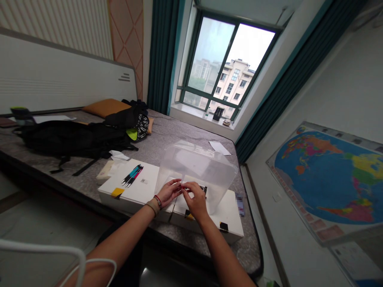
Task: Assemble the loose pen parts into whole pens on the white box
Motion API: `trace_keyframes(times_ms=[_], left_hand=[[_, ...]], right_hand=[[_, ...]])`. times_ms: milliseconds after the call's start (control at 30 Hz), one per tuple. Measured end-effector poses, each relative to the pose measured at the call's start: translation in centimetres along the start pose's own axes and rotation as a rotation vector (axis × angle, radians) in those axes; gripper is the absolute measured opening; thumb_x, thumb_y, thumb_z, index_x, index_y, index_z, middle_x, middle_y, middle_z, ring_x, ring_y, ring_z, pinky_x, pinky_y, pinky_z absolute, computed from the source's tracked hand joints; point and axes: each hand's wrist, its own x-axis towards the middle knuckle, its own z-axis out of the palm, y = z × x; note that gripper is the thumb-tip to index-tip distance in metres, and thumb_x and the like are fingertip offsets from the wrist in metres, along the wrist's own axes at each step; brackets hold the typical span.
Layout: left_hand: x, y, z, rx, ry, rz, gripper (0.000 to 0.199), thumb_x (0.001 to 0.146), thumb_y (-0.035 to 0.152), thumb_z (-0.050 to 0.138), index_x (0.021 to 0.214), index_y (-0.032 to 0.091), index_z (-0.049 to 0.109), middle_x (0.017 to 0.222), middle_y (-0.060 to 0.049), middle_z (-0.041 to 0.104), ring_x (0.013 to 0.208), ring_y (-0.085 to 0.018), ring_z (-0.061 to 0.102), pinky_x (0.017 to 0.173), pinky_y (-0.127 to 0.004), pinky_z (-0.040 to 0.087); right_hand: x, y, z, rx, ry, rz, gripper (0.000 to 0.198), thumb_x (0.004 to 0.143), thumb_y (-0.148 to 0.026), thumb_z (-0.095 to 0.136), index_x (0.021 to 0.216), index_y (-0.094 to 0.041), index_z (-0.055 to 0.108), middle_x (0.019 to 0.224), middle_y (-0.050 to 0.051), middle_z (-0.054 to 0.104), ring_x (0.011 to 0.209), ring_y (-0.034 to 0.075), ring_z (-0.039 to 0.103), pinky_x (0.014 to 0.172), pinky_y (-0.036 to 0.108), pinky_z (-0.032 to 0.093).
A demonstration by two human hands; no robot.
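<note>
My left hand, with a red band and a bracelet at the wrist, meets my right hand fingertip to fingertip. Both are closed in a pinch around something tiny; a hint of red shows there, but I cannot make out what it is. Behind them a clear plastic bin lies tipped on white boxes, its open side seemingly facing me. Small dark parts show beside my right hand, partly hidden by it. To the left, several pens lie on a white box.
Another white box with dark tape sits at right, near the edge of the grey mattress. Tissues, a black backpack and an orange pillow lie left. White paper rests behind the bin. A white tube crosses the lower left.
</note>
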Motion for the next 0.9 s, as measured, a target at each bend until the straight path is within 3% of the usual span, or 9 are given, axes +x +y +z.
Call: trace_keyframes(times_ms=[200,367,533,700,900], left_hand=[[0.2,-0.1,0.0,-0.061,0.018,-0.008,0.022,0.079,0.011,0.064,0.099,0.014,0.056,0.085,-0.004,0.065,0.077,-0.011,0.065,0.075,-0.023,0.055],[0.9,-0.1,0.4,-0.143,0.108,-0.03,0.01,0.083,0.007,0.057,0.091,0.013,0.056,0.082,-0.006,0.065,0.077,-0.012,0.066,0.078,-0.026,0.056],[1.0,-0.1,0.6,-0.107,0.191,-0.015,0.013,0.082,0.004,0.057,0.091,0.013,0.054,0.081,-0.006,0.066,0.073,-0.012,0.067,0.077,-0.028,0.057],[0.7,-0.1,0.5,-0.063,0.217,0.004,0.017,0.08,0.003,0.059,0.092,0.013,0.052,0.087,-0.009,0.067,0.081,-0.015,0.068,0.078,-0.03,0.057],[1.1,-0.3,0.7,-0.039,0.274,-0.022,0.01,0.082,0.005,0.056,0.083,0.014,0.051,0.073,-0.005,0.064,0.071,-0.014,0.067,0.075,-0.032,0.057]], right_hand=[[-0.1,-0.1,0.1,-0.025,0.017,-0.033,0.022,0.082,-0.021,0.056,0.099,-0.027,0.069,0.1,0.007,0.063,0.098,0.022,0.055,0.089,0.039,0.046],[-0.1,1.6,0.0,0.033,0.164,0.119,0.021,0.082,-0.033,0.059,0.096,-0.021,0.068,0.099,0.008,0.066,0.092,0.02,0.059,0.077,0.033,0.052],[0.2,4.9,-0.5,0.304,0.382,0.34,0.04,0.073,-0.043,0.067,0.1,-0.012,0.066,0.095,0.01,0.068,0.087,0.02,0.063,0.073,0.033,0.056],[0.1,7.0,-1.1,0.631,0.593,0.544,0.044,0.064,-0.037,0.077,0.099,-0.014,0.064,0.1,0.009,0.068,0.087,0.02,0.065,0.073,0.032,0.057],[-0.3,8.4,-1.7,0.942,0.61,0.671,0.032,0.066,-0.024,0.077,0.093,-0.015,0.062,0.083,0.004,0.07,0.078,0.015,0.067,0.077,0.031,0.057]])
